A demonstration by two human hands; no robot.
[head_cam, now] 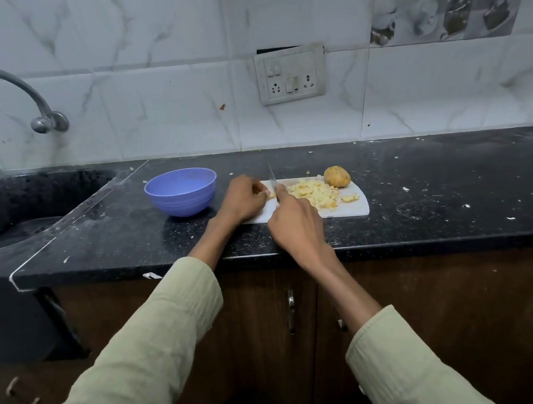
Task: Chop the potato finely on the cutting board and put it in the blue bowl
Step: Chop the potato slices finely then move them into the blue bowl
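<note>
A black speckled countertop (422,184) runs wide across the scene, dusted with pale scraps, and a dark sink (27,209) drops in at its far left under a curved metal tap (18,94). On the tiled wall sits a switch-and-socket plate (290,74). Down on the counter lies the white cutting board (357,208), with the blue bowl (181,191) standing just left of it, apart from the board. Over the board's near left, the right hand (296,225) is curled tight round a knife (272,181), blade pointing away toward the wall. The left hand (243,199) sits beside the blade, fingers bent down onto a small potato piece (271,195). A heap of chopped potato (312,191) covers the board's middle. At the far right edge rests an unpeeled potato chunk (337,176), with a small peel-edged scrap (350,198) near it.
</note>
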